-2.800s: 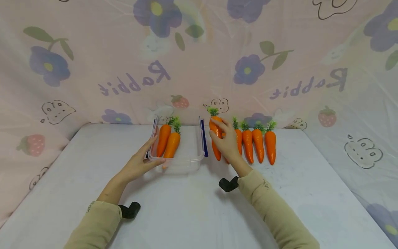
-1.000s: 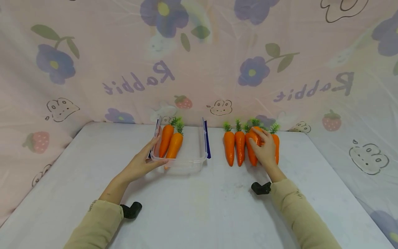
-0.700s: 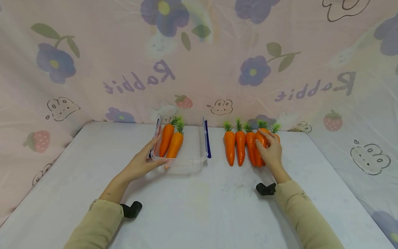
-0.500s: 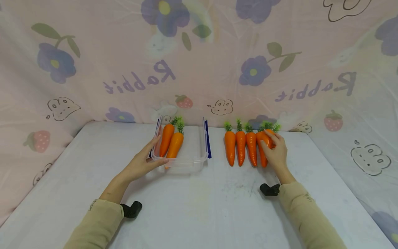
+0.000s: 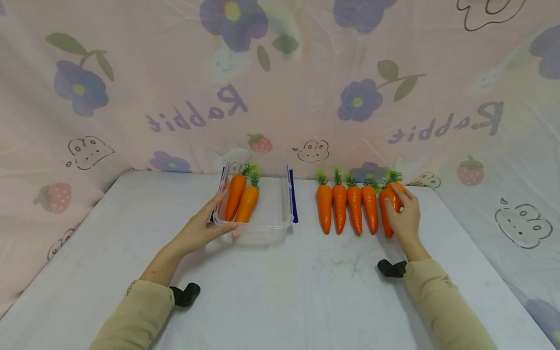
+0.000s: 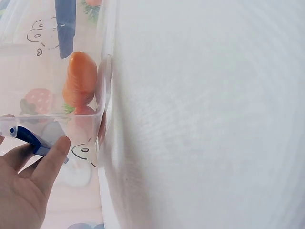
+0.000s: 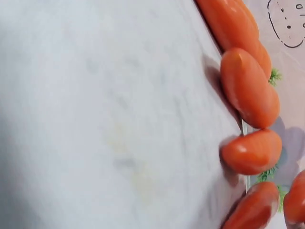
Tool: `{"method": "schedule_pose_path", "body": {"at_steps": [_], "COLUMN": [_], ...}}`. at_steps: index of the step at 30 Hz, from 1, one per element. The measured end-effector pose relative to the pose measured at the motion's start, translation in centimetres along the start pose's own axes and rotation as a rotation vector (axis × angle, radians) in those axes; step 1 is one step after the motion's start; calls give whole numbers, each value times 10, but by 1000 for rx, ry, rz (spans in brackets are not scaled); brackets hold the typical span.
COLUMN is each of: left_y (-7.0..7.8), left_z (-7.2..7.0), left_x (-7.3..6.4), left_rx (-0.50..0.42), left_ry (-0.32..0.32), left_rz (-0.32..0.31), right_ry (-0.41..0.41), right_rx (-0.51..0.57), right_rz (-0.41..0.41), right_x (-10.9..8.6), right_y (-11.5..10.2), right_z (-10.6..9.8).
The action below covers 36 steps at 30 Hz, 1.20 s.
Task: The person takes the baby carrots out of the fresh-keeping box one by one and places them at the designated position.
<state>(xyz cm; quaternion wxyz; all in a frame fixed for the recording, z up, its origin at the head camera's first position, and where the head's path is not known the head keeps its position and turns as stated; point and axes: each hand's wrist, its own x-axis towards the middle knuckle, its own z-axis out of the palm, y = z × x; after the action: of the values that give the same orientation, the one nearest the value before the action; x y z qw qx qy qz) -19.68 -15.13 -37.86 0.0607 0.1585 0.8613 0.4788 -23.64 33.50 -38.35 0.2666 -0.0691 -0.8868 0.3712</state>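
Note:
In the head view, my left hand (image 5: 199,231) holds the near-left corner of a clear plastic food container (image 5: 262,226). Seen from the left wrist, its fingers and thumb are around a blue side latch (image 6: 33,139). Two orange carrots with green tops, one a carrot (image 5: 235,194) by the left wall and the other a carrot (image 5: 247,204) beside it, lie inside. On the right, my right hand (image 5: 404,218) grips a carrot (image 5: 397,189) over the last carrot (image 5: 385,214) of a row, hiding part of both. The right wrist view does not show the hand.
Left of the right hand, several carrots lie side by side, from a carrot (image 5: 324,209) to a carrot (image 5: 370,209). A blue flap (image 5: 294,197) hangs on the container's right side. Behind the white table (image 5: 280,291) hangs a printed cloth (image 5: 280,97).
My right hand has moved rightward with its carrot, from the row's left end across to its right end. The left hand and the container stay nearly where they were.

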Motion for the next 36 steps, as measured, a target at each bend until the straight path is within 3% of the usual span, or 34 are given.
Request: {"method": "schedule_pose_path", "body": {"at_steps": [6, 23, 29, 36], "left_y": [0, 4, 5, 3], "left_z": [0, 1, 1, 1], "left_x": [1, -1, -1, -1], "left_rx": [6, -28, -18, -11], "left_ry": [3, 0, -1, -2], "left_rz": [-9, -12, -10, -9], "right_ry": [8, -95, -189, -373], "right_rx": [-15, -91, -107, -76], "right_rz": [39, 167, 233, 255], "right_x": [4, 15, 19, 22], "right_y": [11, 39, 43, 47], "right_z": [-7, -11, -12, -11]}}
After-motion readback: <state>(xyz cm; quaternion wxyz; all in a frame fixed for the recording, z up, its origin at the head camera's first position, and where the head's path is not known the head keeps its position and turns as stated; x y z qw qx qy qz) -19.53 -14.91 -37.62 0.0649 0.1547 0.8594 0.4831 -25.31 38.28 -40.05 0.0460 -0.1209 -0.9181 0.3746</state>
